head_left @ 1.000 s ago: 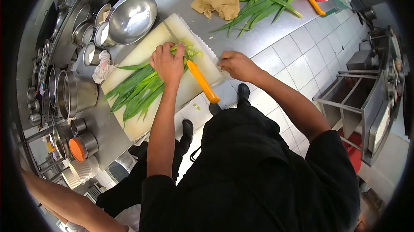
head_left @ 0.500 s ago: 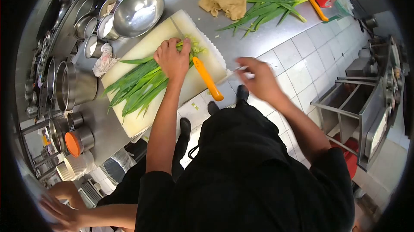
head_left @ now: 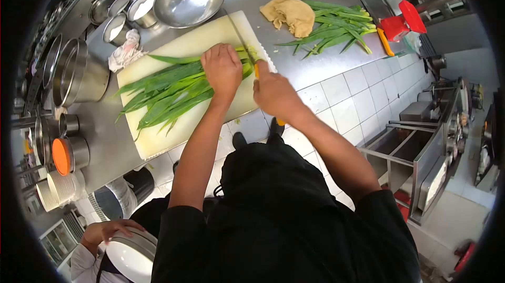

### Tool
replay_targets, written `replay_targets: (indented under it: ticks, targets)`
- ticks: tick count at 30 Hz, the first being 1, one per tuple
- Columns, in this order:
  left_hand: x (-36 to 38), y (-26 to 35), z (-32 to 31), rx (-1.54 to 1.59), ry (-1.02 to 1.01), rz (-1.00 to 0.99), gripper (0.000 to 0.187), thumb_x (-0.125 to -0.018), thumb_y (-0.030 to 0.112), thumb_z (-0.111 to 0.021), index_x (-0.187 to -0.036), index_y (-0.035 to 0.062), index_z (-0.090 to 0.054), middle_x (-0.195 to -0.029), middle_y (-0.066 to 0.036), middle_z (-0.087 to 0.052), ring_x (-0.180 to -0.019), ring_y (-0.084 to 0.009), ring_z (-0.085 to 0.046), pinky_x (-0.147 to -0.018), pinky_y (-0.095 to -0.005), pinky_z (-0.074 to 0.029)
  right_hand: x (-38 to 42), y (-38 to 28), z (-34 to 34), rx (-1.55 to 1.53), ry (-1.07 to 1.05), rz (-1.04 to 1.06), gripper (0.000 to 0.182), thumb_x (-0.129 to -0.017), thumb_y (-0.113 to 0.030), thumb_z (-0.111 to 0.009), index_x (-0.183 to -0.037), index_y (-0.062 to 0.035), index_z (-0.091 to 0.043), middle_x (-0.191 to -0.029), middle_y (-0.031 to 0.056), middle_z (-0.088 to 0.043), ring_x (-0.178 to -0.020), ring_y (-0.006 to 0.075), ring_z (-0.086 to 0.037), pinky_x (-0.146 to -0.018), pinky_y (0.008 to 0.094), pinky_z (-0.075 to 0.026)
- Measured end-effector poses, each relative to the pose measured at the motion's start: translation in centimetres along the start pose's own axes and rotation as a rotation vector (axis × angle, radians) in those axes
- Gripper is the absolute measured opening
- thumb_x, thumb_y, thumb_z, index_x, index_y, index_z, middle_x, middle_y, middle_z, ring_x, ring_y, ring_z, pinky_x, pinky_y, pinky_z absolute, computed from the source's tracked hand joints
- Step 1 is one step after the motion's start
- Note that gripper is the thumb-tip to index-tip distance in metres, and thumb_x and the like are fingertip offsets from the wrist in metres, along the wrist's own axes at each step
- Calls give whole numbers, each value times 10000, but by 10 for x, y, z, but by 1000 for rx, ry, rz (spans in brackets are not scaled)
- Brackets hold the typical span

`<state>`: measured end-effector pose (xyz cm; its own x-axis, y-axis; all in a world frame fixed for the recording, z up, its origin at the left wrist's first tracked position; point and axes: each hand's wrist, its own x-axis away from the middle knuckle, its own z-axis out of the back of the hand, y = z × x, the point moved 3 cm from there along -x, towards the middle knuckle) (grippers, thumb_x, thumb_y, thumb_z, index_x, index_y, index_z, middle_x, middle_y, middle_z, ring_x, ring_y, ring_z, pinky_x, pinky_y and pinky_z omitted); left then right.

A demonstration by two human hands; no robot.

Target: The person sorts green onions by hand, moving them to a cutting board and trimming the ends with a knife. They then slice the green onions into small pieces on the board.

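On the white cutting board (head_left: pixel 173 146) lies a bunch of green onions (head_left: pixel 173 99), leaves pointing left and pale ends to the right. My left hand (head_left: pixel 223 70) is closed over the bunch near its pale ends, fingers curled and pressing it down. My right hand (head_left: pixel 277 93) grips the orange handle of a knife (head_left: pixel 241 36), whose long blade slants across the pale ends and points away from me. The blade's lower edge is partly hidden by the onions. Small trimmings lie beside the blade.
A metal bowl (head_left: pixel 189 2) and several steel containers stand at the back left, by a crumpled cloth (head_left: pixel 126 52). A tan cloth (head_left: pixel 288 16), more green onions (head_left: pixel 342 28), another orange-handled knife (head_left: pixel 385 42) and a red scale (head_left: pixel 402 23) are rightward. A co-worker's hand holds white plates (head_left: pixel 131 256).
My right hand has moved left and taken hold of the knife that lay on the board. My left hand stays on the onions. The co-worker's hand now holds plates.
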<state>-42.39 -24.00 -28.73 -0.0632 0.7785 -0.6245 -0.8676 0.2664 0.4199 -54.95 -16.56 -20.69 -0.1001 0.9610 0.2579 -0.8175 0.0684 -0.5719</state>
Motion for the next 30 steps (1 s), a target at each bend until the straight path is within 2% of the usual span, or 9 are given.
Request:
replay_targets:
  ticks: [1,2,9,16,21,24,27,28,30]
  targets:
    - [1,1,0,3,23,-18,213,-933,165,-521,-854,39,-673,-934,-105,-650,-928,-291,-578,-863,-423,-416,2,-7,9,-1,-46,-39,328,-923,-131,-518,-1178,54,-428,-891,335,-643,-854,495,-633,-806,541,-488]
    - [-2,1,-2,-4,27,-17,201,-931,163,-529,-860,44,-675,-929,-101,-645,-923,-292,-578,-863,-424,-416,1,-7,10,34,22,-5,244,-950,-154,-504,-1086,36,-430,-827,323,-645,-818,502,-631,-794,554,-478]
    - [-1,1,-2,-22,-21,-35,137,-896,148,-574,-837,63,-664,-879,-79,-608,-886,-278,-569,-841,-413,-416,11,-41,37,85,-147,-138,284,-964,-186,-480,-1101,61,-440,-857,327,-647,-854,478,-648,-799,536,-482]
    - [0,-1,-2,15,50,-62,97,-831,132,-600,-761,81,-642,-813,-64,-576,-848,-256,-550,-813,-396,-402,20,-38,18,130,-108,-124,292,-963,-182,-473,-1105,69,-432,-846,336,-646,-833,482,-650,-774,537,-493]
    - [0,-1,-1,-4,1,-20,123,-860,154,-594,-785,84,-662,-832,-55,-597,-861,-253,-562,-839,-397,-403,42,-46,25,149,-189,-241,270,-959,-153,-481,-1110,58,-407,-837,339,-643,-831,492,-646,-788,549,-489]
    - [-3,-1,0,-23,-38,-1,141,-877,167,-589,-803,82,-674,-847,-55,-612,-867,-251,-570,-854,-398,-403,44,-39,16,192,-177,-238,250,-955,-131,-482,-1103,48,-388,-811,332,-641,-821,501,-641,-792,555,-487]
    - [-3,-2,-1,-35,-52,4,147,-877,172,-590,-800,81,-676,-848,-56,-615,-868,-250,-571,-856,-401,-402,27,-13,-20,117,-51,-103,231,-950,-115,-483,-1088,38,-377,-794,339,-632,-835,516,-630,-789,560,-488]
    - [-3,-2,-1,-39,-49,3,149,-877,173,-590,-799,80,-676,-849,-56,-617,-869,-250,-572,-856,-401,-402,13,-1,-34,105,-18,-71,192,-927,-111,-493,-1017,39,-413,-821,338,-637,-857,500,-639,-790,552,-506]
    - [-3,-2,-1,-10,-47,0,148,-877,172,-590,-802,81,-680,-848,-56,-618,-868,-251,-572,-857,-402,-402,-11,8,-43,143,34,-86,203,-916,-106,-501,-1023,41,-412,-823,334,-639,-848,495,-642,-790,555,-506]
